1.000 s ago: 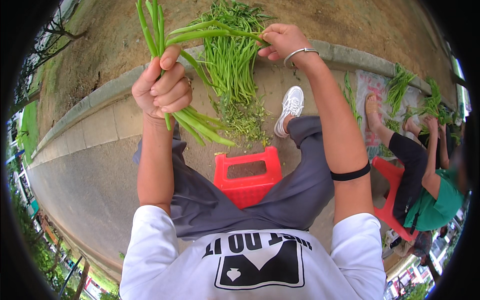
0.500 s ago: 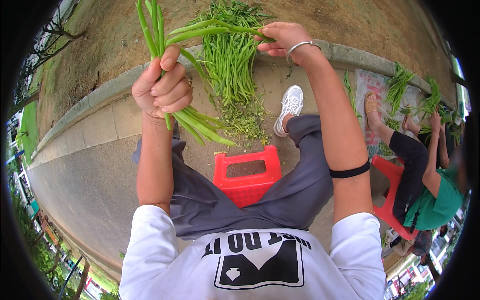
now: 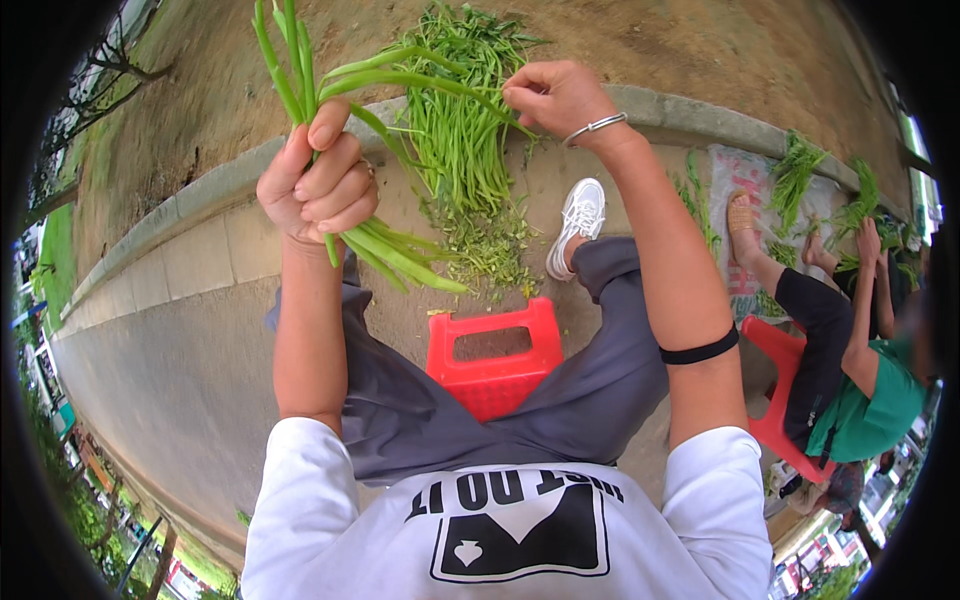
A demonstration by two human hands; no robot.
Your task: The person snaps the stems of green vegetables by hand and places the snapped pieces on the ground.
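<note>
Two hands, head view: both raised in front of the person, well apart
Left hand (image 3: pixel 325 180): fist closed around a bundle of green stems (image 3: pixel 395 258), gripped mid-length; some ends stand up above the fist, others slant down to the right below it
Bent stems (image 3: pixel 415 72): part of the bundle, arching from the fist toward the right hand (image 3: pixel 560 103)
Right hand: fingers curled, near the drooping tips; cannot tell whether the pinch is closed on a stem
Wrist: silver bracelet (image 3: pixel 597 128) on the right
Pile of greens (image 3: pixel 465 150): beyond the hands, lying across the curb (image 3: pixel 690 112)
Scraps (image 3: pixel 490 245): scattered on the near side of the pile
Red stool (image 3: pixel 497 375): between the legs
Right side: co-worker in a green shirt (image 3: pixel 885 400), more greens (image 3: pixel 793 180) nearby
</note>
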